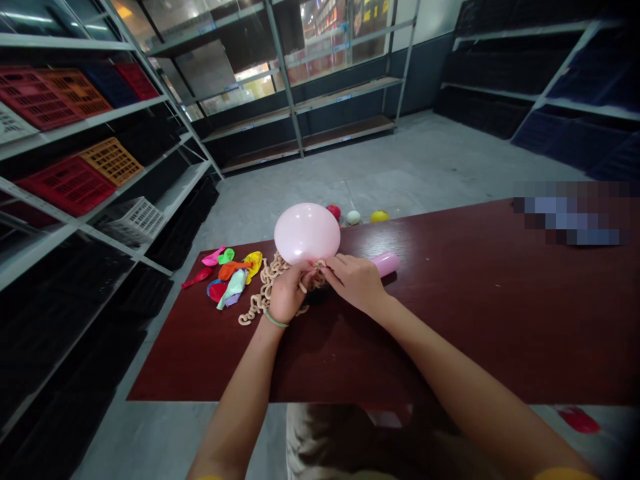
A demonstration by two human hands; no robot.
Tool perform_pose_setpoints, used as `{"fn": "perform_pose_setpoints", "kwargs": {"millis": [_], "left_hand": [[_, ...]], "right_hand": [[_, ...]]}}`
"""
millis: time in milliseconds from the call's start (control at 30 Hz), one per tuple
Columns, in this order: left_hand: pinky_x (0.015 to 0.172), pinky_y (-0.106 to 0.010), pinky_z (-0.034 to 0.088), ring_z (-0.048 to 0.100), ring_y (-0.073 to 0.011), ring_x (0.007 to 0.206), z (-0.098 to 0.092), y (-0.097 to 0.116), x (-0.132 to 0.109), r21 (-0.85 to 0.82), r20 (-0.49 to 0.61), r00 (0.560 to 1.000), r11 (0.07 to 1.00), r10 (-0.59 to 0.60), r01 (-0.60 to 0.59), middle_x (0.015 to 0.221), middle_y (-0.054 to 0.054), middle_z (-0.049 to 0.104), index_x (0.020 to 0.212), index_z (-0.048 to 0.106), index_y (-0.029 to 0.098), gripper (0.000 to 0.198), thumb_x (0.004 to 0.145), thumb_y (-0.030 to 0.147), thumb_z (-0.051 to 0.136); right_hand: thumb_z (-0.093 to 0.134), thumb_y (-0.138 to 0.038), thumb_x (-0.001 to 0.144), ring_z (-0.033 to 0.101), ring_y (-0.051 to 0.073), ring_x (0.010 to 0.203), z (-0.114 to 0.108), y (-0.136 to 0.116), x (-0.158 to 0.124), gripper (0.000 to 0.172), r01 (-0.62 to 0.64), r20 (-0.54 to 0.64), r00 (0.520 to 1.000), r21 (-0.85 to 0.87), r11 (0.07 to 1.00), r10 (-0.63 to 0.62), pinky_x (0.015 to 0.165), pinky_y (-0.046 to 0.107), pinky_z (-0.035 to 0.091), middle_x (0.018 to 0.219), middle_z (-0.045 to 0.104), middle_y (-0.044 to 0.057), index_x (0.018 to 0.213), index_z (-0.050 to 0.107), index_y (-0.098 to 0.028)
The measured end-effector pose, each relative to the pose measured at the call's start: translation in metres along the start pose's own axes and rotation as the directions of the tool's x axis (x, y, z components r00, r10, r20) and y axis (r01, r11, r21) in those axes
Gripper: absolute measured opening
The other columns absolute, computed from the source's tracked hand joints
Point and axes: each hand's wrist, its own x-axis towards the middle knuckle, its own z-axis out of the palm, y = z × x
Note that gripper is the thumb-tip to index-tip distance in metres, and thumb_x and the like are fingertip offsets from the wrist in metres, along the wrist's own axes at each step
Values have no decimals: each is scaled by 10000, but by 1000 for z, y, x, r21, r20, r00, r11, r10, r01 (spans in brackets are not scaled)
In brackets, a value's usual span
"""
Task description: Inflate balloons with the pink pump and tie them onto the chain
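A round, inflated pink balloon (307, 232) stands over the table, its neck end toward me. My left hand (289, 293), with a green band at the wrist, is closed at the balloon's neck. My right hand (357, 280) pinches a beige curly cord (267, 277) right beside it, and the fingertips of both hands nearly meet. The rest of the cord lies heaped under and left of my left hand. The balloon's knot or mouth is hidden by my fingers. Behind my right hand lies a pink cylinder (387, 264), partly covered.
Several limp balloons (234, 285) in mixed colours lie left on the dark red table (465, 307). Small red, pale and yellow balloons (379, 216) rest on the floor beyond its far edge. A blurred patch (570, 213) covers the right end. Shelves with crates (75, 180) stand left.
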Motion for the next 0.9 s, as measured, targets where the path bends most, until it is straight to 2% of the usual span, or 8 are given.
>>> {"fn": "perform_pose_setpoints", "kwargs": {"millis": [200,433,567,700,900], "left_hand": [[665,-255,509,673,-152,723,-1,2,1,-12,20,1000,1000,-20,21,848,-39,719,927,661,204,219,973,352,506],[668,-253,498,666,-153,710,-1,2,1,-26,14,999,999,-30,30,839,-38,715,961,653,201,156,959,305,536],[682,-252,482,665,-157,733,1,0,1,29,-34,995,995,-93,94,871,-43,714,993,642,193,138,958,278,539],[670,-253,472,658,-160,727,2,0,2,71,-32,990,988,-134,136,850,-43,704,959,642,188,164,968,297,520],[680,-252,489,665,-158,730,3,-2,0,24,-64,984,986,-164,166,849,-40,711,961,650,193,180,963,323,526]], "right_hand": [[438,-404,987,557,131,670,0,-1,-1,336,-62,-56,996,4,998,62,604,299,241,775,685,26,846,653,-187],[462,-300,960,526,119,648,0,2,-1,282,-4,-58,998,-6,1000,3,603,294,242,748,665,10,782,652,-191],[514,-231,885,489,114,617,2,6,0,210,7,-74,997,-44,999,-10,599,294,238,722,649,9,707,617,-184],[513,-190,841,457,120,597,4,11,1,187,-5,-99,995,-68,998,-2,586,300,215,675,623,9,678,606,-184],[493,-218,886,456,125,610,5,15,-1,222,73,-125,989,-68,995,-81,603,306,229,691,614,10,692,597,-185]]}}
